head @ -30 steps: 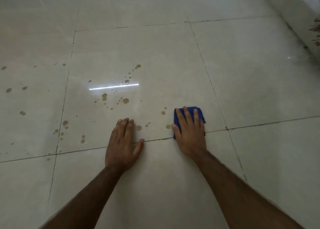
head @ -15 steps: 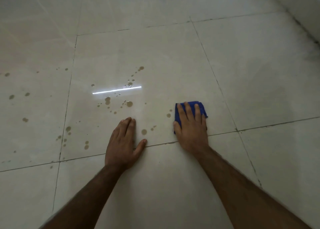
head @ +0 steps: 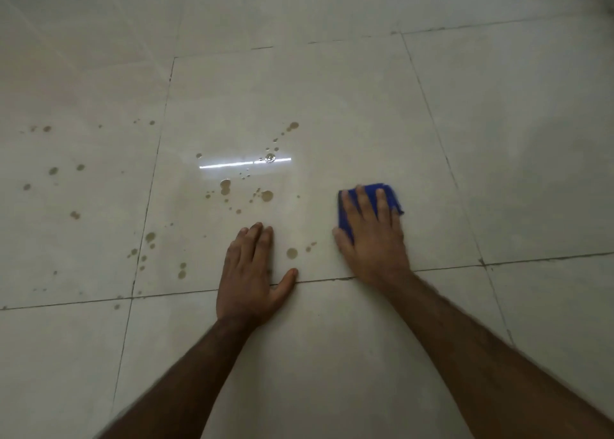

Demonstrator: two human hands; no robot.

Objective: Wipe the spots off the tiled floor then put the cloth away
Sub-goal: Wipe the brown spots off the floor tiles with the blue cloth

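The right hand (head: 370,239) lies flat on the blue cloth (head: 390,197), fingers straight, pressing it to the floor (head: 515,139); the cloth's far edge and right corner show past the fingertips; it sits on the central tile, right of the spots. The left hand (head: 251,279) rests flat on the bare floor, released, fingers together, thumb spread along the grout line (head: 448,267). Brown spots (head: 266,196) scatter far and left of the left hand; one spot (head: 292,253) lies between the hands; a bright streak of reflected light (head: 244,163) crosses the far spots.
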